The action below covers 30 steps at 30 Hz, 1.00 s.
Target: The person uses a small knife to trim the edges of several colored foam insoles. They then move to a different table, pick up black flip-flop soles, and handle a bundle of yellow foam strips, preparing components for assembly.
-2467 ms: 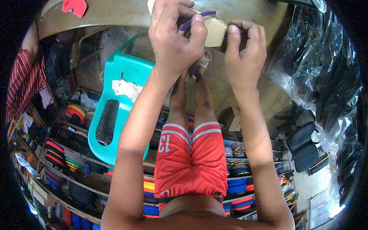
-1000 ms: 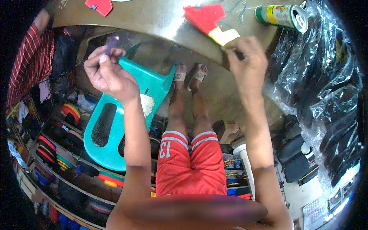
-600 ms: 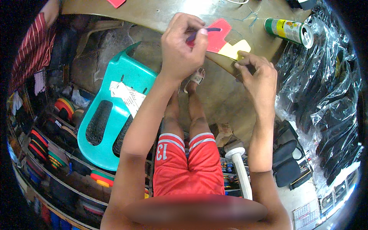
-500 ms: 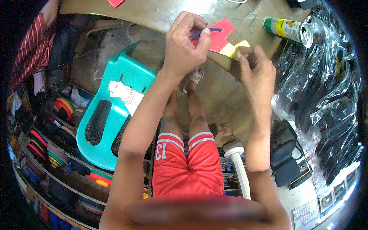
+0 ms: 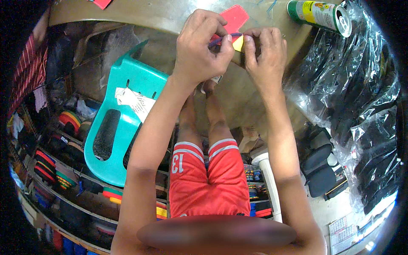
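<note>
A brown table (image 5: 148, 12) fills the top of a crowded room, with clear plastic (image 5: 335, 80) wrapped round black goods at right. Shelves below hold stacks of striped, coloured pieces. A turquoise chair (image 5: 127, 70) carries white papers (image 5: 138, 104). The left hand (image 5: 203, 49) pinches a dark purple strip (image 5: 215, 42) between thumb and bent fingers; the right hand (image 5: 267, 53) closes thumb and fingertip on a yellow piece (image 5: 238, 43), just beside a red piece (image 5: 234, 19) at the table's edge. A green can (image 5: 318, 16) lies tipped, its contents hidden.
</note>
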Tool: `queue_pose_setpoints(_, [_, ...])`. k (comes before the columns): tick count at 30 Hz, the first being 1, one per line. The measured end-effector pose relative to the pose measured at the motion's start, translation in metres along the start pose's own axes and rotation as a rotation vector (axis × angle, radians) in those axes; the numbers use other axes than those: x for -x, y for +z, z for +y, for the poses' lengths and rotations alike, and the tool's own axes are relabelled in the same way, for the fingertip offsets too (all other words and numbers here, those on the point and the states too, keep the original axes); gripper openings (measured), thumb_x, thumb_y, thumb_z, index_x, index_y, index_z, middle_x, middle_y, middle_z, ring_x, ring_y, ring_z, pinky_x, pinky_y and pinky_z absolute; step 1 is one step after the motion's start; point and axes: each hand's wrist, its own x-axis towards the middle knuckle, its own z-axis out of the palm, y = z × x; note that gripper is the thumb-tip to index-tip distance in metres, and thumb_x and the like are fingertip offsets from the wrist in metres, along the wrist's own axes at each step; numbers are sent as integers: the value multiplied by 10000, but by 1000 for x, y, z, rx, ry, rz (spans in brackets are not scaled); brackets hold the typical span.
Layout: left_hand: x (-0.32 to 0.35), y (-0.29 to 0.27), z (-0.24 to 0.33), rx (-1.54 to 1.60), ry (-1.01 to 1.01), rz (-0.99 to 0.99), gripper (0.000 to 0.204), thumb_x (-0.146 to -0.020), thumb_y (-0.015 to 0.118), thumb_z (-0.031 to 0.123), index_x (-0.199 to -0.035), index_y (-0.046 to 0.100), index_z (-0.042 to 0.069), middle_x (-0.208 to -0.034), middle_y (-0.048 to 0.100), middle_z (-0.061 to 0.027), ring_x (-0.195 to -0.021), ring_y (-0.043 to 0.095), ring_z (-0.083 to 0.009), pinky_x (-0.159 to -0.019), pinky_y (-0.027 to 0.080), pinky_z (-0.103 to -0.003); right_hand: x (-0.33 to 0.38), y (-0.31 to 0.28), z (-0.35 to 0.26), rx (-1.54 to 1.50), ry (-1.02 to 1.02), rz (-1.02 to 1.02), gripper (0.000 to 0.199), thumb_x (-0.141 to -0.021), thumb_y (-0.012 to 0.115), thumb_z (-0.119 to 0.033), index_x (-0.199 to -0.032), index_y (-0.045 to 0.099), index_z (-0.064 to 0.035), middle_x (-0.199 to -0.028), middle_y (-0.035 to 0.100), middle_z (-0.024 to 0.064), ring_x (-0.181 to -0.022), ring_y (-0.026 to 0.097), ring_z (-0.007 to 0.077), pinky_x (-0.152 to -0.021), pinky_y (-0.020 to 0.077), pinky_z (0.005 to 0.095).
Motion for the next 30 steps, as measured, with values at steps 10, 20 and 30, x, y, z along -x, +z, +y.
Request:
queue_pose_setpoints(10, [-2,0,3,-83,29,-38,101,-762,704,60,-820,627,29,-989,661,-113,-825,654,-272,-697,533,-355,2,2,4,-33,-4,4,114,-859,693,-137,-961,651,-105,-945,614,62,-905,608,286,-783,428,423])
queue_pose_setpoints(20, [-7,-3,-2,25,-89,83,64,-814,654,38,-857,620,4,-1000,660,-148,-867,659,-248,-776,537,-337,23,-1,12,-724,403,463,49,-985,582,-65,-991,580,-16,-930,577,93,-817,617,203,-743,505,344])
queue_pose_setpoints(30, [-9,-4,-9,362,-269,189,27,-916,535,-14,-928,530,-36,-1053,560,-143,-808,580,-153,-750,503,-262,26,-19,-7,-25,101,76,347,-843,723,-69,-1187,708,-109,-1114,606,120,-1042,568,308,-921,466,395])
